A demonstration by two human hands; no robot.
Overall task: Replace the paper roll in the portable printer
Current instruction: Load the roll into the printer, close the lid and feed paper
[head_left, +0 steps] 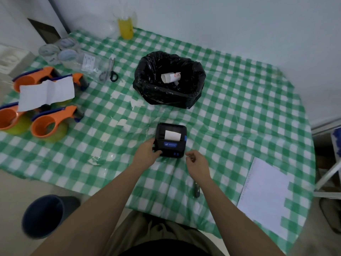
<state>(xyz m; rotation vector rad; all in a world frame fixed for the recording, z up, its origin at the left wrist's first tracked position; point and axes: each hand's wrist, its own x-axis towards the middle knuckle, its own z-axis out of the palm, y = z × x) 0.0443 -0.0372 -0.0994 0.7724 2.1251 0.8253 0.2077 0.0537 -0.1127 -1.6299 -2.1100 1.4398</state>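
Note:
A black portable printer point(170, 139) with a blue label and blue buttons lies on the green checked tablecloth point(239, 111). Its lid is down and a white strip of paper point(172, 135) sticks out of the slot. My left hand point(146, 152) grips the printer's near left corner. My right hand point(198, 163) hovers just right of the printer, fingers loosely curled, holding nothing. A used paper roll point(170, 77) lies inside the black bin bag point(169, 82) behind the printer.
Several orange tape dispensers point(49, 122) and a white sheet point(46, 93) sit at the left. Scissors point(111, 71), plastic jars point(60, 50) and a yellow bottle point(126, 27) stand further back. A white notepad point(265, 194) lies right, a dark pen point(196, 189) near my right forearm, and a bucket point(44, 215) stands on the floor.

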